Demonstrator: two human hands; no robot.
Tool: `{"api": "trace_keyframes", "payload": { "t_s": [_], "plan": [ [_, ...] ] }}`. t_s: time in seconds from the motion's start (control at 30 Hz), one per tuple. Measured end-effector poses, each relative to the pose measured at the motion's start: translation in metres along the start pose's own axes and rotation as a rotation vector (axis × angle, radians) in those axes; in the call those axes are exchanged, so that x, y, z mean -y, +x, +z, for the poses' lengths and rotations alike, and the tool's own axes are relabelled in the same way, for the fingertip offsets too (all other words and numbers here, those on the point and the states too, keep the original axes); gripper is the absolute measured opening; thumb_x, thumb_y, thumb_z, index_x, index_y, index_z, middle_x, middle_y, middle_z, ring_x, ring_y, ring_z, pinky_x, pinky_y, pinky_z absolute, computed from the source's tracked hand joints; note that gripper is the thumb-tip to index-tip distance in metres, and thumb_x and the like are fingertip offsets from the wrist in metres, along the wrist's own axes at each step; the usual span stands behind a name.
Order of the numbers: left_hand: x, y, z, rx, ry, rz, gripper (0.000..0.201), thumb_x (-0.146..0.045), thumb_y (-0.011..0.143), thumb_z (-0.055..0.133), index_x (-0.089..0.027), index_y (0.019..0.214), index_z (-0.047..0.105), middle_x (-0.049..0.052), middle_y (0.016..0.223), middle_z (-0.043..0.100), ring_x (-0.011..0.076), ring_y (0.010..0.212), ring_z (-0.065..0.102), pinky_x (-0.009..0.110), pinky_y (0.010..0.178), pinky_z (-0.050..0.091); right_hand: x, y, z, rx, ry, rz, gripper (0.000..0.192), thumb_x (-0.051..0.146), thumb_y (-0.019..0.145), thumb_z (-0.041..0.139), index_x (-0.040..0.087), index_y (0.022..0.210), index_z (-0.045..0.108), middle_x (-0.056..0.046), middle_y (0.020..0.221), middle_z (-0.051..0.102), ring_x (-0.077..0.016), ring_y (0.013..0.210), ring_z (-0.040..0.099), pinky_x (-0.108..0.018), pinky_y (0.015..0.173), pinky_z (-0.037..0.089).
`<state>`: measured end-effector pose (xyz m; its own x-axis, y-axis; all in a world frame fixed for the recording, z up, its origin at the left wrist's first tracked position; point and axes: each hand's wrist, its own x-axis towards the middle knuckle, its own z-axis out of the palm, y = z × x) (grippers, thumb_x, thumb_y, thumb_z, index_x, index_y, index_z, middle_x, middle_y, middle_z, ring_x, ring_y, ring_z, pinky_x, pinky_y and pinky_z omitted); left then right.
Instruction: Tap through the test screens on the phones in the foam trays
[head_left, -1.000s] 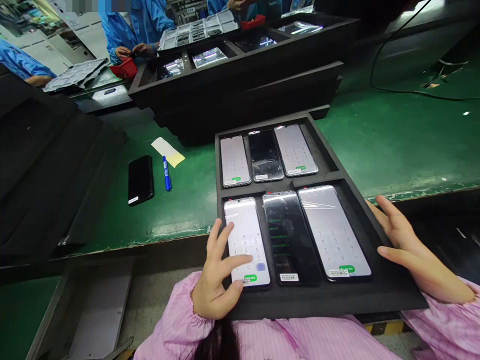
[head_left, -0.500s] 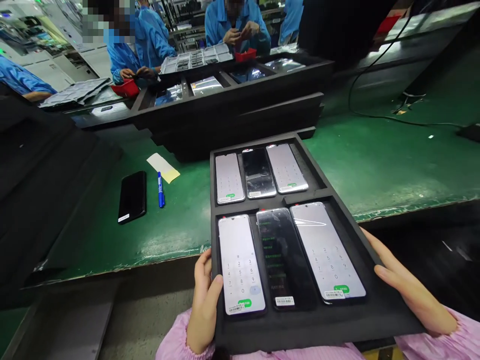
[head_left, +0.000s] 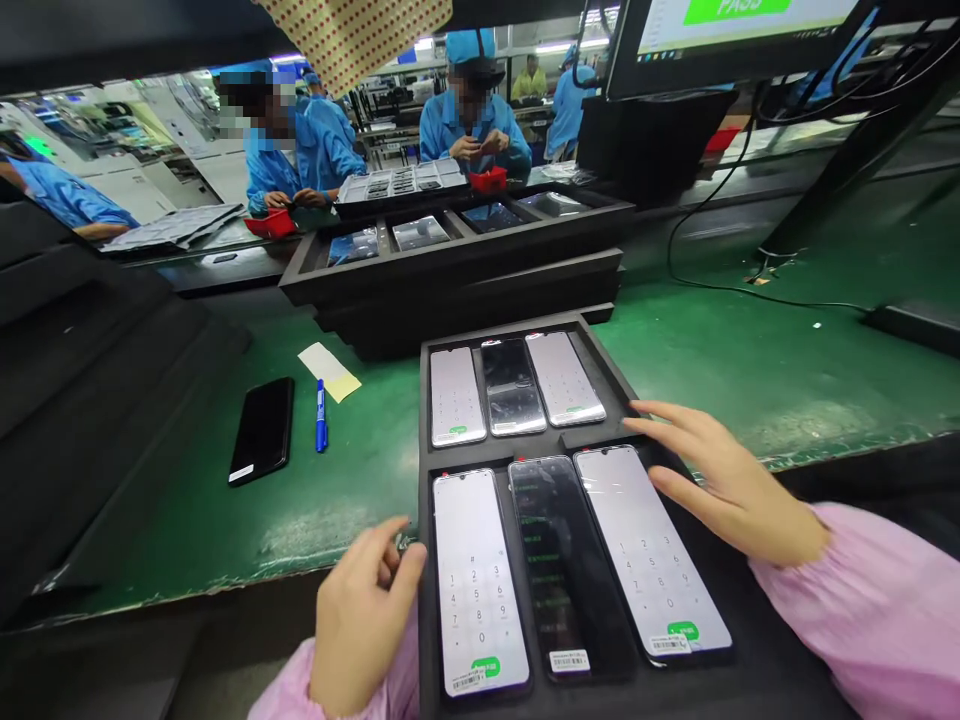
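Observation:
A black foam tray (head_left: 495, 455) lies on the green bench, its near end over the bench edge. It holds two rows of three phones. In the near row, a lit phone with a dial pad (head_left: 476, 585) is at the left, a dark phone with green text (head_left: 566, 570) in the middle, and another lit phone (head_left: 649, 550) at the right. My left hand (head_left: 360, 610) is curled against the tray's left edge, thumb on the rim. My right hand (head_left: 720, 485) lies on the tray's right rim with fingers spread, holding nothing.
A loose black phone (head_left: 261, 430), a blue marker (head_left: 321, 415) and a yellow note (head_left: 328, 372) lie left of the tray. Stacked black trays (head_left: 457, 270) stand behind it, and dark foam (head_left: 90, 380) is piled at the left. A monitor (head_left: 735, 30) and cable (head_left: 750, 290) are at the right. People in blue coats work at the back.
The view has tilted upward and the tray sits farther onto the bench. My right hand came off the tray's right side onto its rim. My left hand left the phone screen for the tray's edge.

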<state>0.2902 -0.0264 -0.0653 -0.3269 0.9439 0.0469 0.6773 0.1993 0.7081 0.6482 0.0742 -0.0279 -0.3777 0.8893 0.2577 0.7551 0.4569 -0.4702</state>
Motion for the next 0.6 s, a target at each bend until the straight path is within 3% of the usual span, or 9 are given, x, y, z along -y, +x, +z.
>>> {"api": "trace_keyframes", "payload": {
  "t_s": [0.07,0.13,0.2,0.33,0.5,0.6],
  "plan": [
    [-0.011,0.027,0.002,-0.098,-0.156,0.033,0.042,-0.055,0.072,0.058,-0.022,0.098,0.064,0.005,0.091,0.063,0.0217,0.081,0.06,0.036,0.078,0.05,0.005,0.038,0.01,0.102,-0.034,-0.126,0.045,0.051,0.089,0.036,0.023,0.112,0.064,-0.009,0.138,0.046,-0.0301,0.131,0.037,-0.052,0.109,0.032],
    [-0.019,0.051,0.013,-0.132,-0.35,0.016,0.046,-0.051,0.074,0.057,-0.021,0.109,0.058,0.01,0.118,0.057,0.025,0.108,0.056,0.039,0.094,0.046,0.004,0.067,0.024,0.127,-0.076,-0.1,0.045,0.045,0.09,0.034,0.021,0.108,0.067,-0.01,0.14,0.044,-0.0328,0.135,0.029,-0.055,0.109,0.028],
    [-0.022,0.068,0.027,-0.125,-0.452,0.012,0.051,-0.049,0.078,0.053,-0.019,0.118,0.049,0.013,0.133,0.048,0.0257,0.123,0.048,0.041,0.101,0.042,-0.001,0.084,0.036,0.123,-0.094,-0.069,0.043,0.042,0.09,0.034,0.022,0.105,0.07,-0.008,0.141,0.043,-0.0356,0.136,0.027,-0.059,0.107,0.028],
    [-0.015,0.078,0.047,-0.026,-0.526,0.032,0.055,-0.047,0.077,0.056,-0.019,0.122,0.044,0.016,0.135,0.047,0.0272,0.127,0.045,0.046,0.106,0.038,-0.014,0.089,0.039,0.078,-0.105,-0.006,0.044,0.039,0.09,0.031,0.026,0.098,0.073,-0.004,0.141,0.043,-0.0353,0.135,0.028,-0.061,0.105,0.029],
    [-0.011,0.073,0.046,-0.002,-0.568,0.04,0.057,-0.049,0.078,0.058,-0.02,0.124,0.041,0.016,0.138,0.044,0.0282,0.129,0.043,0.049,0.109,0.034,-0.022,0.085,0.025,0.036,-0.098,0.105,0.052,0.038,0.091,0.026,0.022,0.083,0.075,-0.005,0.137,0.049,-0.0355,0.135,0.028,-0.06,0.108,0.027],
    [-0.012,0.073,0.045,-0.003,-0.579,0.046,0.058,-0.05,0.077,0.058,-0.019,0.124,0.041,0.017,0.138,0.045,0.0279,0.129,0.043,0.049,0.109,0.034,-0.017,0.089,0.028,0.052,-0.071,0.094,0.052,0.035,0.091,0.024,0.023,0.089,0.075,-0.002,0.139,0.046,-0.0309,0.137,0.025,-0.054,0.112,0.024]
  ]
}}
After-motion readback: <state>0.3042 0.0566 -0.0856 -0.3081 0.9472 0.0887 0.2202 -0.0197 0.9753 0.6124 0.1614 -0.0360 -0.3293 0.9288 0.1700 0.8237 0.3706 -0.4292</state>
